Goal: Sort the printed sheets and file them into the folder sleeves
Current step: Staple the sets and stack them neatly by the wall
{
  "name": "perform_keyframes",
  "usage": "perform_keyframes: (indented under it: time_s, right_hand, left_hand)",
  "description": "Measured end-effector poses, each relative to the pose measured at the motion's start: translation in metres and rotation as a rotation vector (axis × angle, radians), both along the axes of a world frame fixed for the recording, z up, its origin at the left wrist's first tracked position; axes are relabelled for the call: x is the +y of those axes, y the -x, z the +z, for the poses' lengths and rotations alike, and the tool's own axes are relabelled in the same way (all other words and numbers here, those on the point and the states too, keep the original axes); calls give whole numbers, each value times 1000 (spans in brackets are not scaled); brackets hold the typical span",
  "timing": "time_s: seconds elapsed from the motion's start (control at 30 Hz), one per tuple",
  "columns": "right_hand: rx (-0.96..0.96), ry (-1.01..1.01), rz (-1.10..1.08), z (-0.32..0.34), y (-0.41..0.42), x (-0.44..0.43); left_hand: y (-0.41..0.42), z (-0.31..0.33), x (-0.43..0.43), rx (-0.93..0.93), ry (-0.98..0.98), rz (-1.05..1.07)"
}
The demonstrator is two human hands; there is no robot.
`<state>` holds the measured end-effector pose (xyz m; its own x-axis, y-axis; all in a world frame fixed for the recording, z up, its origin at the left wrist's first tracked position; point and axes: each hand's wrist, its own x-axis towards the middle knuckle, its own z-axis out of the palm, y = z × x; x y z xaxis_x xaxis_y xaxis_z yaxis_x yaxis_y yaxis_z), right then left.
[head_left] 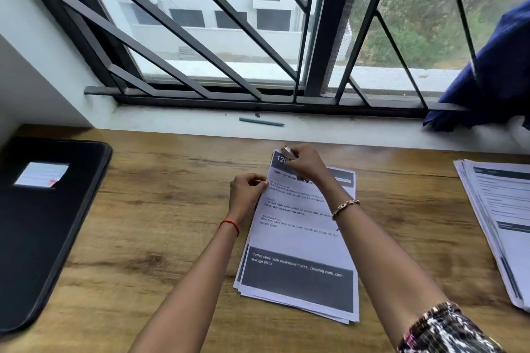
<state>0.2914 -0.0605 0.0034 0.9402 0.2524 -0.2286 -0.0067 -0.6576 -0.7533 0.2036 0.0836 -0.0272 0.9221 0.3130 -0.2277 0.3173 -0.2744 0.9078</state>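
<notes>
Wood-grain desk [143, 223] w/ a stack of white printed sheets with dark grey header bands [298, 252] lying in the middle. Left hand [248, 195] is pinching the stack's left edge btwn thumb & fingers. Right hand [308, 165] is curling round a small shiny metal thing [289, 151] at the top edge, can't tell what it is tbh. Black folder with a white label [43, 238] is lying far left, 2nd paper stack [499, 223] far right.

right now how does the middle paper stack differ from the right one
The left hand pinches the edge of the middle stack and the right hand holds a metal object at its top; the right stack lies untouched. The middle stack shows whole; the right stack runs off the frame. Both are printed sheets on the table.
</notes>
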Motion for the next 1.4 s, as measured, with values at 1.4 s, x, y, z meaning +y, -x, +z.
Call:
perform_keyframes:
  time_s: [1.4]
  right_hand:
    - [255,-645,-337,-5,-31,16]
  left_hand:
    - [-14,-20,-11,-53,323,170]
